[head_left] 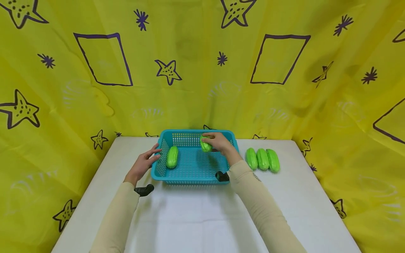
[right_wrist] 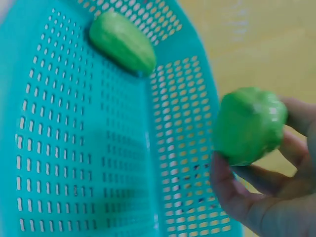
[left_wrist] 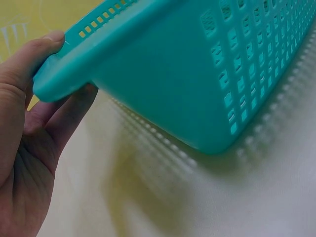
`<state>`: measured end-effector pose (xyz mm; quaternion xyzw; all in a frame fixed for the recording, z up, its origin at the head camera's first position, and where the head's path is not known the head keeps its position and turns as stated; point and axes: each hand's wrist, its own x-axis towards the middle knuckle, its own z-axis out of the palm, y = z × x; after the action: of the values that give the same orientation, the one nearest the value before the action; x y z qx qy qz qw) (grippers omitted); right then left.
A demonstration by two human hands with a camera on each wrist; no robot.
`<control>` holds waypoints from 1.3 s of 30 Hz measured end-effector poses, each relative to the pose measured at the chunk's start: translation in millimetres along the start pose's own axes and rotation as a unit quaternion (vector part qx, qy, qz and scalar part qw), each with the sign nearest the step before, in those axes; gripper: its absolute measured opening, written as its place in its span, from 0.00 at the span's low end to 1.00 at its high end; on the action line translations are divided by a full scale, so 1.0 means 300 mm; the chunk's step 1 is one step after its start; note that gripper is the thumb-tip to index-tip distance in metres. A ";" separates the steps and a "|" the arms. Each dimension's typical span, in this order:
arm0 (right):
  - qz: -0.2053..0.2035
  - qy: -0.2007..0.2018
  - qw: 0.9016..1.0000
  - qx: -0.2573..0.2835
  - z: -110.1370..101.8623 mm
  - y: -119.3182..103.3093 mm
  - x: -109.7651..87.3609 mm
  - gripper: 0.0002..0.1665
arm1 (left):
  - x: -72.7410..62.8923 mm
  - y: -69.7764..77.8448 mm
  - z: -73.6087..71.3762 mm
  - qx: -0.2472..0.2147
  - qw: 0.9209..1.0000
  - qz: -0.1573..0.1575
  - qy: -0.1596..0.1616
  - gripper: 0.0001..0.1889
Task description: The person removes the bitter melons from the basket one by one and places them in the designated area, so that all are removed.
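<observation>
A turquoise plastic basket (head_left: 194, 181) with slotted walls stands at the back of the table. One plump, ridged green cucumber (head_left: 172, 157) lies inside it by the left wall, also seen in the right wrist view. Over the basket's right half, my right hand (head_left: 219, 142) holds a second cucumber (right_wrist: 249, 126) between thumb and fingers, above the basket floor. My left hand (head_left: 145, 164) grips the basket's left rim (left_wrist: 64, 81), thumb on top and fingers beneath.
Three more green cucumbers (head_left: 262, 159) lie side by side on the white table (head_left: 196, 225), right of the basket. A yellow curtain (head_left: 196, 102) with dark star drawings surrounds the table at the back and both sides. Black devices (head_left: 143, 190) are worn at the wrists.
</observation>
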<state>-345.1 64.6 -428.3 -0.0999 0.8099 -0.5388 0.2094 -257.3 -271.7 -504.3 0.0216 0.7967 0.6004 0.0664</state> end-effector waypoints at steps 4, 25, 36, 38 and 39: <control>-0.024 0.045 0.997 0.051 -0.025 -0.034 -0.063 0.29 | 0.003 -0.005 0.005 0.004 1.000 -0.003 -0.002 0.28; -0.086 0.186 0.979 -0.004 -0.220 0.160 -0.399 0.32 | 0.008 -0.007 0.002 -0.006 1.000 0.001 -0.004 0.29; -0.031 0.212 0.977 -0.013 -0.269 0.407 -0.558 0.34 | -0.009 0.021 0.004 -0.009 1.000 -0.006 -0.009 0.26; -0.019 0.206 0.978 -0.012 -0.273 0.449 -0.579 0.35 | -0.020 0.051 0.007 -0.016 1.000 -0.009 -0.014 0.26; -0.014 0.204 0.979 -0.012 -0.274 0.469 -0.588 0.35 | -0.026 0.065 0.010 -0.018 1.000 -0.008 -0.017 0.26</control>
<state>-215.4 257.5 -488.9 -0.0017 0.8402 -0.5413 0.0309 -250.2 -264.3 -485.6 0.0244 0.7846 0.6137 0.0852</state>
